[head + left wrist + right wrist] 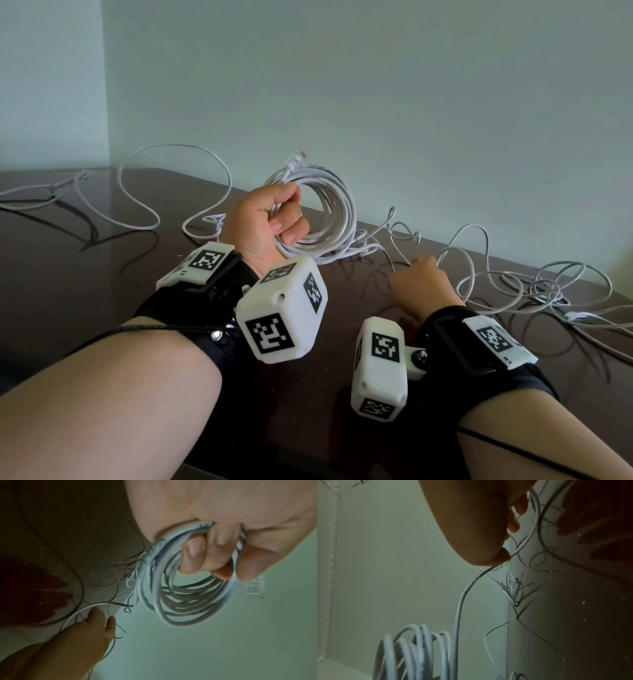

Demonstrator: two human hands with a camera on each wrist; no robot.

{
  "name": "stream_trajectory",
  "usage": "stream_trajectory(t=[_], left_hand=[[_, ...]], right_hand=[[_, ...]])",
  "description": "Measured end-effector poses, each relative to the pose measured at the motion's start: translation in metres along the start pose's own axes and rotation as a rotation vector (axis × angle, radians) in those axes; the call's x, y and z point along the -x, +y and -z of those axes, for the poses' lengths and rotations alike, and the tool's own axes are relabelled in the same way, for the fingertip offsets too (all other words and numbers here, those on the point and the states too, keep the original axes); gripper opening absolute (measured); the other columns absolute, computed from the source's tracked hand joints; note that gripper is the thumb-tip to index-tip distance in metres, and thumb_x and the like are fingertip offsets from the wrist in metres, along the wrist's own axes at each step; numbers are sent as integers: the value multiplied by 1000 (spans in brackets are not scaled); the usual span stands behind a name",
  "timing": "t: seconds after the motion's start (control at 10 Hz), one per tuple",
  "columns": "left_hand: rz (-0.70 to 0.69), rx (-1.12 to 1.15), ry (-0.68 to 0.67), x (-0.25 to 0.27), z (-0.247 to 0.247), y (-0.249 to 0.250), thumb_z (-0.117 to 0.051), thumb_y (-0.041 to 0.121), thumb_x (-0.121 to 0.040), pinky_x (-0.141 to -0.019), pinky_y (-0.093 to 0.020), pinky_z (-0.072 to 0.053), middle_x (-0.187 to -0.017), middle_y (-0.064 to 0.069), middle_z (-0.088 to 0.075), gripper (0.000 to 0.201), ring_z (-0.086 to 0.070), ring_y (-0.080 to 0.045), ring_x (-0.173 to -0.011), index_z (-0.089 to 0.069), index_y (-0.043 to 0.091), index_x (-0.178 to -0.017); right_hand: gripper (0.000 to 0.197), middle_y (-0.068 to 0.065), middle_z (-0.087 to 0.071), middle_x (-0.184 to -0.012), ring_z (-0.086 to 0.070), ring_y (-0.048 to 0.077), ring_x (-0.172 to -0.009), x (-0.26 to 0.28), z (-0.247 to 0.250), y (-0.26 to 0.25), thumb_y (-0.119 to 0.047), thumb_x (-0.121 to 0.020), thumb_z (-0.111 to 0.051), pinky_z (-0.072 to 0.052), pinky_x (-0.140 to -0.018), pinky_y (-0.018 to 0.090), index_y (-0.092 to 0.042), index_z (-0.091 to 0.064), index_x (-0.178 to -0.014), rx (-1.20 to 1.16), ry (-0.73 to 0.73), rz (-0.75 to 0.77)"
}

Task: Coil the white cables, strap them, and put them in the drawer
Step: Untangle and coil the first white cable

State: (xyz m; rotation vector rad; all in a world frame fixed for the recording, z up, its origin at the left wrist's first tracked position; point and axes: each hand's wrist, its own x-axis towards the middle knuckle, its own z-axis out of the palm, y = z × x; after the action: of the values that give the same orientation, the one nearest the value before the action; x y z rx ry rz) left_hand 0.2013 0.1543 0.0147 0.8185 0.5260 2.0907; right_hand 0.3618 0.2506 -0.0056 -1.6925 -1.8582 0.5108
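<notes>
A: Start close in. The right hand (419,279) sits low on the tabletop (102,274), fingers pinched on the free run of the white cable (458,615) that leads up to the coil.

B: And the left hand (270,219) has its fingers curled through the coil (325,219), gripping several loops above the tabletop, with the clear plug (297,158) poking out at the top.

A: What worries me is the small knot (409,236) of thin wire just past the right hand. If that strand is pulled hard, I'd expect the knot to tighten instead of feeding.

B: Agreed. Also, the coil is held on one side only. A jerk on the strand could drag loops out of that grip and the bundle would spring open.

A: Further right, the loose tangle (548,291) lies near the tabletop's edge. Drawing cable in quickly might sweep it off.

B: On the far left another loose cable (137,192) snakes along by the wall (376,85). I see no strap or drawer in any view.
</notes>
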Motion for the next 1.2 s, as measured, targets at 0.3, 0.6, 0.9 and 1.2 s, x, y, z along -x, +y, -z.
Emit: stream_trajectory(t=[0.3, 0.6, 0.9, 1.2], left_hand=[[-8, 0, 4, 0, 3, 3, -42, 9, -87, -37, -19, -21, -34, 6, -27, 20, -22, -10, -32, -45, 7, -68], [-57, -408, -33, -1, 3, -3, -56, 6, -76, -39, -21, -22, -33, 5, -25, 19, -22, -13, -31, -42, 6, -63], [-9, -416, 43, -2, 2, -3, -49, 0, -86, -39, -23, -20, -33, 5, -25, 28, -22, -13, -31, -43, 5, -59], [-120, -547, 218, -12, 12, -1, -51, -3, -86, -35, -16, -22, -31, 7, -30, 28, -26, -10, -28, -42, 4, -60]], right_hand=[[29, 15, -63, -116, -60, 26, -96, 0, 1, 2, -14, -91, -49, -46, -70, 26, -2, -62, -114, 103, -206, 46], [25, 17, -69, -100, -62, 33, -96, -8, 13, 10, -13, -91, -48, -46, -71, 29, -2, -71, -93, -260, 104, 165], [25, 15, -62, -73, -50, 28, -68, -5, 16, 7, -17, -89, -54, -45, -66, 35, -15, -66, -67, -380, 166, 141], [44, 2, -40, -61, -35, 18, -48, 15, 30, -5, -47, -94, -46, -28, -32, 15, -10, -66, -81, -656, 88, 128]])
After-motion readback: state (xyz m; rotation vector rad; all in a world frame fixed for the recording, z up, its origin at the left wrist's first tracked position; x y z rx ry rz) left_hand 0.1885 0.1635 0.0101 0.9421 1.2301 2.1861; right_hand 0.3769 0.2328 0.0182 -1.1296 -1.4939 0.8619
